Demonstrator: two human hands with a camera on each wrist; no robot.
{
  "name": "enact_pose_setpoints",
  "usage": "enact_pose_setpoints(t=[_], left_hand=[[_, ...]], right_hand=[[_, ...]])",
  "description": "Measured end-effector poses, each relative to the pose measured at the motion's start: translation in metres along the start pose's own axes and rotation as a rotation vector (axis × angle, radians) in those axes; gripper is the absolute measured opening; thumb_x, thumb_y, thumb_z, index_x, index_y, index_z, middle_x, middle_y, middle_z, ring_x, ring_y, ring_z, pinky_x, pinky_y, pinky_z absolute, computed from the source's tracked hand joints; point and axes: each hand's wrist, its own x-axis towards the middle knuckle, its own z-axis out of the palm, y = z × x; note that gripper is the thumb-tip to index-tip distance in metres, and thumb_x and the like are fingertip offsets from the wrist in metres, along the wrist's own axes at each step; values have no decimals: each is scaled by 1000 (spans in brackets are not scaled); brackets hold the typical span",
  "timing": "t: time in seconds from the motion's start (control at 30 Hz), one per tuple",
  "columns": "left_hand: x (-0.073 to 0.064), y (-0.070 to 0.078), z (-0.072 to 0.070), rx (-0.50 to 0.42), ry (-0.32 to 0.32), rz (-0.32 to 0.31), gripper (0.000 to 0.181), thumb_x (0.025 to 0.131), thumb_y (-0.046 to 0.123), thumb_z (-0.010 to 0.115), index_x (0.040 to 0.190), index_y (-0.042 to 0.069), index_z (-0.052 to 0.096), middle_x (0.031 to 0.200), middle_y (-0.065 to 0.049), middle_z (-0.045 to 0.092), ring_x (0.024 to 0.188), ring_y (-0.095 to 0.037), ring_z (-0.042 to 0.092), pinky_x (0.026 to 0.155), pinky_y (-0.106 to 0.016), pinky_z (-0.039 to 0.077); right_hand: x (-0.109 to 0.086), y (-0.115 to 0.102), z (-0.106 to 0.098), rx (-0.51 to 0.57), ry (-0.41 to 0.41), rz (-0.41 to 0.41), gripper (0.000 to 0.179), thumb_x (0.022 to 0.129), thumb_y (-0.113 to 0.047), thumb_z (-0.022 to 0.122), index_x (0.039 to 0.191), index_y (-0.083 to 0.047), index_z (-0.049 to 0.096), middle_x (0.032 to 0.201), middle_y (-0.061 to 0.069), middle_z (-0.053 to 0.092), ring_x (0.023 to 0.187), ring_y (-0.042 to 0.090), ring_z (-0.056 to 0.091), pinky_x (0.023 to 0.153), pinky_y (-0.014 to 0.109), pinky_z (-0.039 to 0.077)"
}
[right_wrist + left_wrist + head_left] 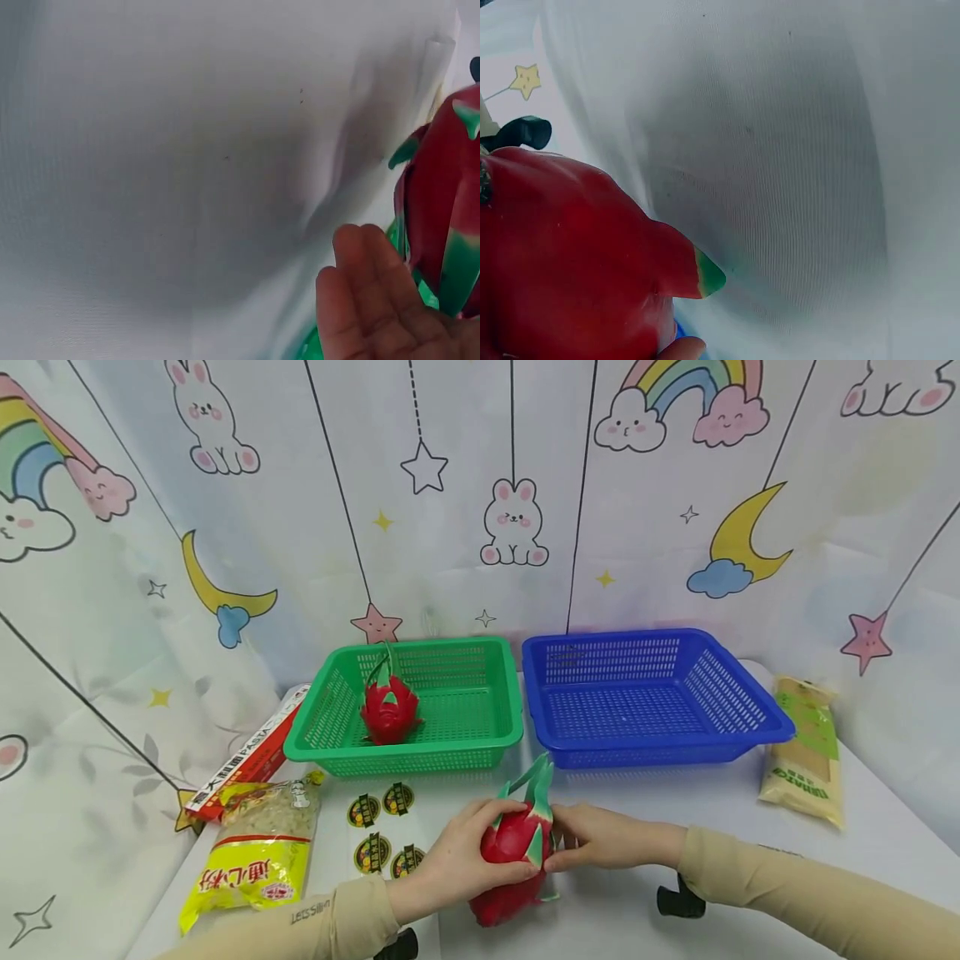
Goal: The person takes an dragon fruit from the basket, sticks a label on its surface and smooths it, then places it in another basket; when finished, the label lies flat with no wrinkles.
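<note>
A red dragon fruit (517, 839) with green leaf tips stands slightly tilted over the front of the white table, its long green leaves pointing up and away. My left hand (453, 864) grips it from the left, thumb and fingers spread around its side. On the other side my right hand (611, 839) has its thumb at the skin of the fruit. The right wrist view shows that hand's fingers (375, 292) fairly straight, beside the fruit (442, 202). Red skin fills the lower left of the left wrist view, with one fingertip (684, 349) below it.
Another dragon fruit (390, 710) lies in the green basket (405, 760) at the back. Beside that basket is a blue basket (660, 753). A pasta box (251, 756) and a yellow bag (258, 847) lie left, near several round stickers (372, 853). A noodle packet (804, 752) lies right.
</note>
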Motion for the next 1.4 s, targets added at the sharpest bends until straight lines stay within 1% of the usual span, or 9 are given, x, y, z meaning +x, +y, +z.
enact_pose_setpoints(t=[0.27,0.33,0.53,0.63,0.77,0.97,1.13,1.27,1.4], left_hand=[[3,-1,6,-59,-29,-63,60,73,50,72,125,31,50,122,-3,50,101,-19,53,67,-26,52],[4,0,5,-43,-45,-62,60,74,51,70,127,32,48,124,-4,49,101,-19,54,68,-27,52],[4,5,1,52,-160,-28,65,79,46,67,136,34,38,129,-12,41,97,-23,58,69,-30,53],[3,7,-1,81,-194,-19,67,80,44,66,139,36,34,130,-13,38,94,-24,59,67,-30,53],[5,7,0,133,-189,-27,72,79,49,64,141,37,29,130,-13,39,95,-22,58,66,-28,51],[11,6,2,185,-167,-83,76,78,55,63,142,38,27,128,-11,45,101,-23,55,63,-33,52],[21,6,1,133,-145,-138,77,77,55,63,143,31,30,117,-12,52,95,-22,58,67,-36,53],[32,4,-3,16,-149,-207,74,80,50,62,143,24,32,114,-16,53,96,-27,59,73,-43,53],[39,0,-6,-130,-169,-255,70,83,43,60,142,16,33,124,-19,51,106,-33,55,78,-50,52]], right_hand=[[3,12,-2,11,-47,-19,38,86,-42,61,114,-19,50,83,-15,59,64,-2,50,54,16,44],[4,13,-3,7,-53,-25,38,85,-41,62,113,-18,51,82,-15,58,64,-2,50,55,16,44],[5,15,-5,27,-97,-33,43,82,-41,64,114,-14,52,80,-14,58,66,-2,50,60,17,46],[5,17,-4,32,-108,-26,46,81,-40,65,115,-13,52,82,-15,59,69,-2,51,63,17,47],[7,19,-3,22,-109,-1,41,80,-40,66,110,-14,54,82,-14,61,69,-2,53,64,17,48],[9,19,-6,-43,-77,29,35,79,-40,67,98,-13,55,77,-10,61,66,-2,52,61,17,46],[10,20,-13,-98,-22,59,40,79,-39,68,102,-8,57,78,-7,62,68,0,54,61,18,47],[12,21,-18,-142,26,73,47,81,-38,68,111,-4,57,82,-4,65,70,2,57,60,18,48],[14,19,-21,-156,42,97,47,84,-38,65,114,-3,56,88,-2,66,72,3,57,60,18,49]])
